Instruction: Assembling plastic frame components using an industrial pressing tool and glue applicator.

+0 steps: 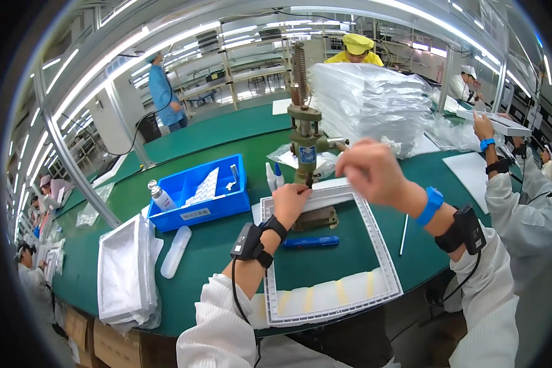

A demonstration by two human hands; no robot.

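A white rectangular frame [377, 245] is lying on the green desk [227, 294] in front of the person, its far side reaching in by the foot of a green hand press [303, 132] and its near side resting over a white padded strip with yellow bands [331, 295]. The left hand [290, 203] is bending over the far side of the frame, thumb and fingers drawn close together near the press tip — whether they are pinching something small, I cannot tell. The right hand [377, 175] is hanging in the air beside the press, fingers half curled; it is blurring, so I cannot tell whether it is gripping the press lever [339, 145]. Inside the frame's opening, a blue pen-like tool [311, 241] is lying on the desk, just nearer than the metal press base [316, 219]. To the right, a thin white rod [403, 235] is lying apart. 2 small bottles [275, 178] are standing left of the press, and a blue divided bin [199, 193] is holding a capped bottle [161, 197] and a folded sheet. Nearer, a long white case [176, 251] is lying beside stacked white trays [127, 270]. Beyond, a bagged white stack [374, 110] is rising before a yellow-capped person [357, 48].
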